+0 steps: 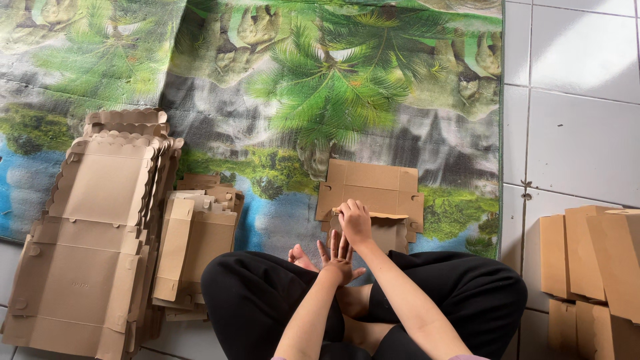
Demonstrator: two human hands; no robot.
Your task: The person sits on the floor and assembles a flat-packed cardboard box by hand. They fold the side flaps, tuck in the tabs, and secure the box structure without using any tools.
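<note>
A flat brown cardboard box blank (371,187) lies on the printed mat in front of my crossed legs. Its near side is folded up into a wall. My right hand (355,223) is curled over the top edge of that raised wall and grips it. My left hand (337,258) is just below, fingers spread, holding nothing, close to the near side of the box and above my bare foot (300,257).
A tall stack of flat scalloped cardboard blanks (93,233) lies at the left, with a smaller pile of partly folded ones (200,243) beside it. Folded brown boxes (593,267) stand at the right on the white tile floor (573,100). The mat (320,87) shows palm trees.
</note>
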